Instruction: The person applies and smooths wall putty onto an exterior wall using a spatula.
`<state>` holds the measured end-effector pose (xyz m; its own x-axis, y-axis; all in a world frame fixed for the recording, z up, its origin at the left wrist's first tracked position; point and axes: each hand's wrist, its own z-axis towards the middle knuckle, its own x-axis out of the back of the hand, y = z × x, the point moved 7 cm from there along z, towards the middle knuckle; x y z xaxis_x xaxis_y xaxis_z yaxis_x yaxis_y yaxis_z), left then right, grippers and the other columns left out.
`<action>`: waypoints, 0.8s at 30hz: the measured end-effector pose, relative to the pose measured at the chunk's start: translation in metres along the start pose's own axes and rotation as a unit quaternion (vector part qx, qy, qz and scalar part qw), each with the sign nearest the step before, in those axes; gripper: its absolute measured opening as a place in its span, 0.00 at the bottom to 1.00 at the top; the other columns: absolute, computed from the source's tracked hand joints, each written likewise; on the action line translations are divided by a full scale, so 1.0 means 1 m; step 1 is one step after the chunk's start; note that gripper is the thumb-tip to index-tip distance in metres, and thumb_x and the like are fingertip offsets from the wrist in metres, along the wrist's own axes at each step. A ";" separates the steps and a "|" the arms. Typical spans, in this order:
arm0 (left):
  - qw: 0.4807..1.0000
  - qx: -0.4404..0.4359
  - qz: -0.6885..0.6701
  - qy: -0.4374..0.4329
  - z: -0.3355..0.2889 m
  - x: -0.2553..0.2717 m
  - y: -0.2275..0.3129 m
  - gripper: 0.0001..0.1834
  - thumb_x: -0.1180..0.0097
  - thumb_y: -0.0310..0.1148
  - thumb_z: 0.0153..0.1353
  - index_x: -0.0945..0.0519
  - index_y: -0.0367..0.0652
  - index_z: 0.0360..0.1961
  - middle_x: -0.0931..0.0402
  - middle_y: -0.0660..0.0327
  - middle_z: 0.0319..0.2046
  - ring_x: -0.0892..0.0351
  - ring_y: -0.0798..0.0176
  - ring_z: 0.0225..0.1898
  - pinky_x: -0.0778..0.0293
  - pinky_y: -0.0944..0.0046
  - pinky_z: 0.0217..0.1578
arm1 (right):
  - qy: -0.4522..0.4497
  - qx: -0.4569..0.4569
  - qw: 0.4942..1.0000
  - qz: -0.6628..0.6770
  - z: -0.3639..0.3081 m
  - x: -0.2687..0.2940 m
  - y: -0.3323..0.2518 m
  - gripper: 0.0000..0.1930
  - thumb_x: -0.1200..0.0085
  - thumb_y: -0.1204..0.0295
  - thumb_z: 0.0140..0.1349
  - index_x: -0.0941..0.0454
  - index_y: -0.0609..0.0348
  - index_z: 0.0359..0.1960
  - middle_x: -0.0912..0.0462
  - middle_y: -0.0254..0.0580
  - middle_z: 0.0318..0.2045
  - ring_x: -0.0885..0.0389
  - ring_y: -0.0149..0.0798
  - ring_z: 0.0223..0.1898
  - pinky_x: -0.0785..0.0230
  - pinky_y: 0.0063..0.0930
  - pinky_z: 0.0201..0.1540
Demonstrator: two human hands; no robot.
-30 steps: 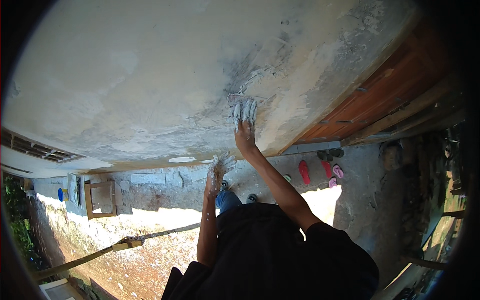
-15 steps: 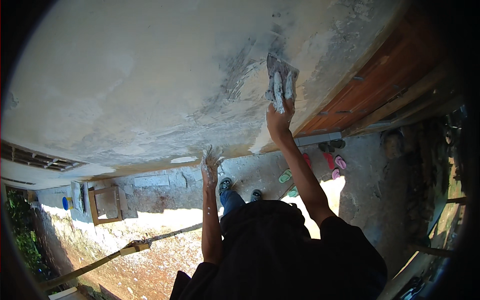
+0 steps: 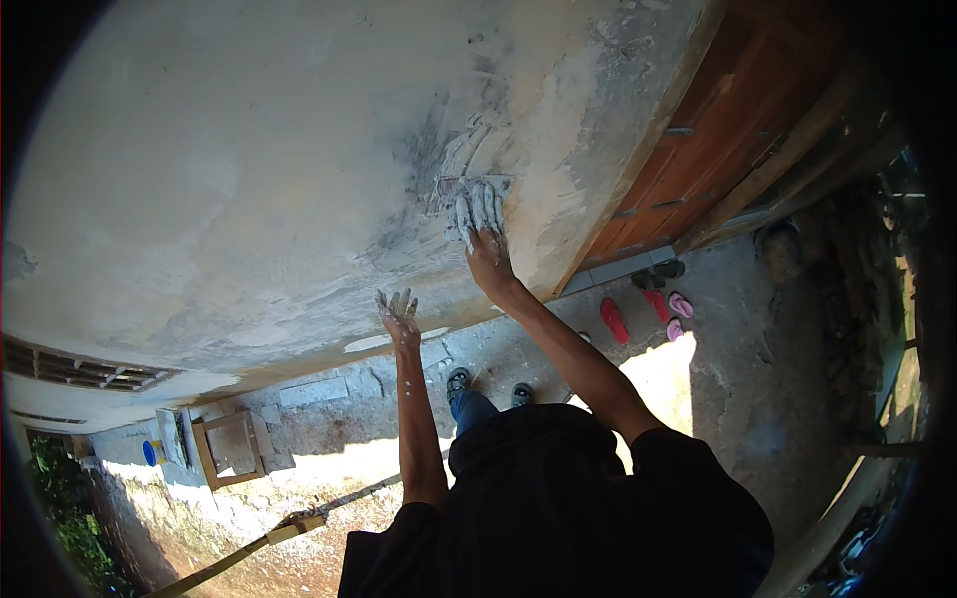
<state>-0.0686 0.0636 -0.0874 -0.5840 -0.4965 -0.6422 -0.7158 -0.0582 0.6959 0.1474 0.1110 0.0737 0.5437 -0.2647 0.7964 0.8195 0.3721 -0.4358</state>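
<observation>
My right hand, its fingers caked in white paste, presses a flat, wide putty scraper against the plastered wall. The fingers lie over the blade, so much of the tool is hidden. Fresh streaks of grey-white paste curve over the wall just above the blade, beside a dark grey patch. My left hand is raised lower down and to the left, close to the wall. Its fingers are spread, smeared with paste, and hold nothing; whether they touch the wall I cannot tell.
A brown wooden door stands right of the wall. Red sandals and pink sandals lie by its sill. At the lower left are a wooden frame, a blue bucket and a long pole. A slatted vent opens at left.
My right hand has moved the scraper left and down along the wall, and the blade has turned nearly level. My left hand has shifted slightly left, its fingers now spread. The view has shifted too.
</observation>
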 end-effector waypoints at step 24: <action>0.998 0.063 0.002 0.023 0.058 0.053 0.046 0.47 0.63 0.65 0.50 0.62 0.46 0.61 0.54 0.48 0.58 0.41 0.47 0.54 0.48 0.42 0.51 | 0.213 0.031 0.974 -0.078 0.051 0.086 -0.070 0.18 0.52 0.76 0.49 0.33 0.71 0.43 0.35 0.57 0.47 0.43 0.53 0.55 0.48 0.42 0.55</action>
<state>-0.1549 0.0854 -0.1079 -0.5717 -0.5352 -0.6219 -0.7570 0.0518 0.6513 0.1276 0.1076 0.1939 0.4511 -0.6616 0.5991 0.8923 0.3484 -0.2871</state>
